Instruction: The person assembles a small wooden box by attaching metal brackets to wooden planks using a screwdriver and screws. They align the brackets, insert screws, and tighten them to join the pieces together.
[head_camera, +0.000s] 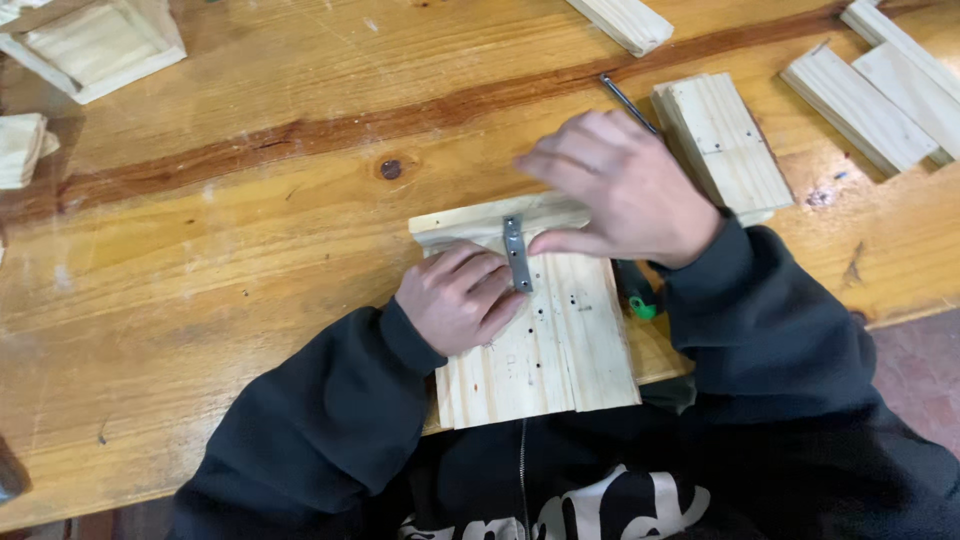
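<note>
A pale wooden board piece (560, 345) with several small holes lies at the near edge of the workbench, against my body. A small grey metal bracket (517, 254) rests across the joint at its far end. My left hand (460, 298) lies on the board with curled fingers touching the bracket's left side. My right hand (618, 190) hovers over the board's far right corner, thumb near the bracket, fingers spread; whether it pinches anything is hidden. Both arms wear dark sleeves.
A screwdriver lies under my right arm, its metal shaft (625, 100) and green handle end (641, 305) showing. A wooden block (725, 145) sits right of my hand, planks (880, 85) at far right, a wooden box frame (95, 45) at top left, the wooden workbench (200, 260) beneath.
</note>
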